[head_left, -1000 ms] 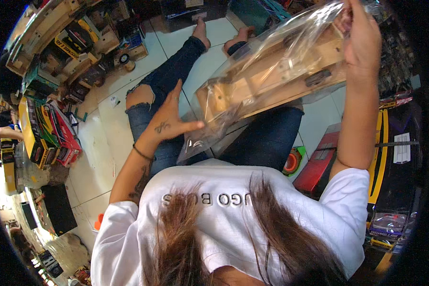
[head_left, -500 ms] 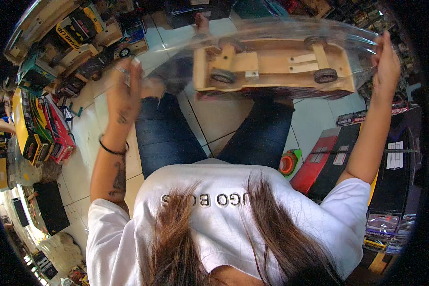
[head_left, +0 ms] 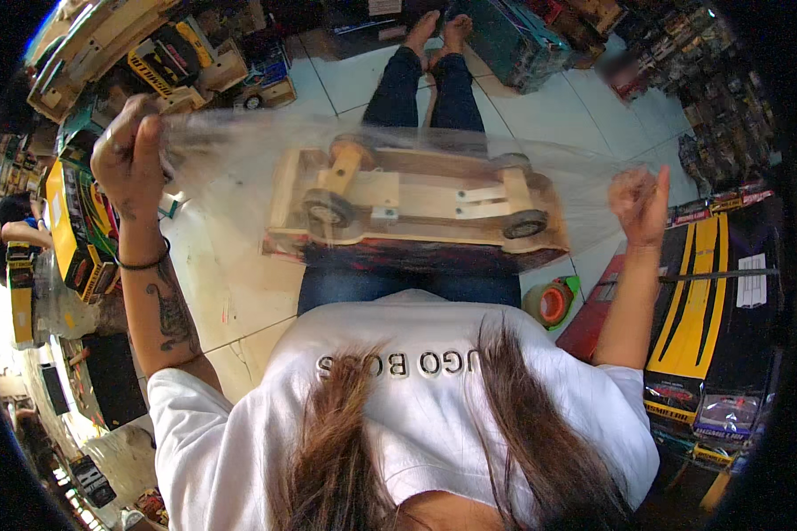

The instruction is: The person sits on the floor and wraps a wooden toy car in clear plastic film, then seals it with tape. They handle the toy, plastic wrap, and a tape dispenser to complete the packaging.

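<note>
A wooden toy vehicle (head_left: 416, 208) hangs above my lap inside clear plastic film (head_left: 208, 146), underside toward me. Its dark wheels (head_left: 328, 208), pale axle blocks and screws show; whether the plastic is a bag or a loose sheet I cannot tell. My left hand (head_left: 131, 155) is closed on the bunched plastic at the left end. At the other end, my right hand (head_left: 638, 203) grips the plastic, its fingers partly blurred. Between the two hands the film is stretched around the toy.
A roll of orange tape in a green dispenser (head_left: 551, 303) lies by my right side. Black and yellow boxes (head_left: 700, 292) are stacked at right, more boxes (head_left: 75, 226) at left. Wooden toys (head_left: 164, 66) line the far left. Outstretched legs (head_left: 452, 97) rest on the tiled floor.
The toy has come nearer and shifted left. My left hand has moved outward and closed on the plastic; my right hand has moved inward and nearer. Outstretched legs and both feet now show ahead.
</note>
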`<state>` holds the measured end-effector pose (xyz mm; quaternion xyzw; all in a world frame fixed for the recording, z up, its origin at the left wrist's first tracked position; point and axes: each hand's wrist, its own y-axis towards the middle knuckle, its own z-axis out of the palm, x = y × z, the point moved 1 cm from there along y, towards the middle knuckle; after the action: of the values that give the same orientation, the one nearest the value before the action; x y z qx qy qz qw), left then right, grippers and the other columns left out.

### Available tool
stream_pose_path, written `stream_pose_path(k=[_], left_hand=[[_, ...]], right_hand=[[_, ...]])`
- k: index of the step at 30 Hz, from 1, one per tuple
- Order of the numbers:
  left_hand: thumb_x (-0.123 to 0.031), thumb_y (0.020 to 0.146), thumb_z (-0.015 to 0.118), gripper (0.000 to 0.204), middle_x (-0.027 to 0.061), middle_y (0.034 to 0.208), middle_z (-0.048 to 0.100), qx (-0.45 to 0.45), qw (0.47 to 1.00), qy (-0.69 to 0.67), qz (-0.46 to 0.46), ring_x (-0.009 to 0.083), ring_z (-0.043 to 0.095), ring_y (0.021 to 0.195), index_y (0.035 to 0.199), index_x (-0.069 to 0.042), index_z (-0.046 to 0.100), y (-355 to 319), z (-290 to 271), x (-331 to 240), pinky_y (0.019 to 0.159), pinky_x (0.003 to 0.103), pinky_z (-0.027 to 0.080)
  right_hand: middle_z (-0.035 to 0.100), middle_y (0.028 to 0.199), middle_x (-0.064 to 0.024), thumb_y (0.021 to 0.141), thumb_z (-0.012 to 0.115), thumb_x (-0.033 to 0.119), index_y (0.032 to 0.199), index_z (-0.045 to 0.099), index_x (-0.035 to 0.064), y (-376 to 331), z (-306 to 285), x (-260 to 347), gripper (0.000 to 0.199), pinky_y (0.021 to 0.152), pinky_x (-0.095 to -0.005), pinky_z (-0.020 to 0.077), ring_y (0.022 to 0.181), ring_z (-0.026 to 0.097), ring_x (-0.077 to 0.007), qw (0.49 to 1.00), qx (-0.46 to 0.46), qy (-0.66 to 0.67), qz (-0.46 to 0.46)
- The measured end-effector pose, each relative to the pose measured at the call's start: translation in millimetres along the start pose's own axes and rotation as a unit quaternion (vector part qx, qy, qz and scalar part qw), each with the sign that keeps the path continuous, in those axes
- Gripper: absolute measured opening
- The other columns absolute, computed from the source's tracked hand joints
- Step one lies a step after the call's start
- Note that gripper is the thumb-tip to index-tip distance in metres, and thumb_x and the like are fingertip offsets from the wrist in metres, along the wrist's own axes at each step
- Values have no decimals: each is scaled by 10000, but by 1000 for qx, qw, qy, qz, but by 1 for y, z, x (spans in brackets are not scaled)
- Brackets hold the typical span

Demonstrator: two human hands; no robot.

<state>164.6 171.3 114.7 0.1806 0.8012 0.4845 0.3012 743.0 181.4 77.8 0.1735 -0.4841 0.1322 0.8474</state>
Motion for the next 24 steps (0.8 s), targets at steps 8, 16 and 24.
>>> stream_pose_path(k=[8,16,24], left_hand=[[-301,916,601,373,73,901,673,-93,984,-114,-103,127,602,801,1017,52,666,-51,-10,14,741,257,481],[-586,911,372,653,87,1021,605,-40,950,-210,-226,203,571,950,1150,-1,537,-74,10,-25,862,319,440],[-273,984,447,387,-31,521,354,-167,955,33,-244,117,364,492,672,-49,489,-64,20,0,484,295,330]], right_hand=[[411,1389,-186,650,683,639,1377,404,18,21,11,-52,996,1110,-391,219,1327,352,-303,882,60,-467,31],[397,1375,-160,475,862,562,1412,322,28,30,48,-84,1206,1065,-406,332,1278,406,-295,804,71,-590,8],[407,1358,-135,512,863,518,1400,364,53,37,40,-78,1119,1011,-426,419,1244,449,-281,822,84,-561,-55]])
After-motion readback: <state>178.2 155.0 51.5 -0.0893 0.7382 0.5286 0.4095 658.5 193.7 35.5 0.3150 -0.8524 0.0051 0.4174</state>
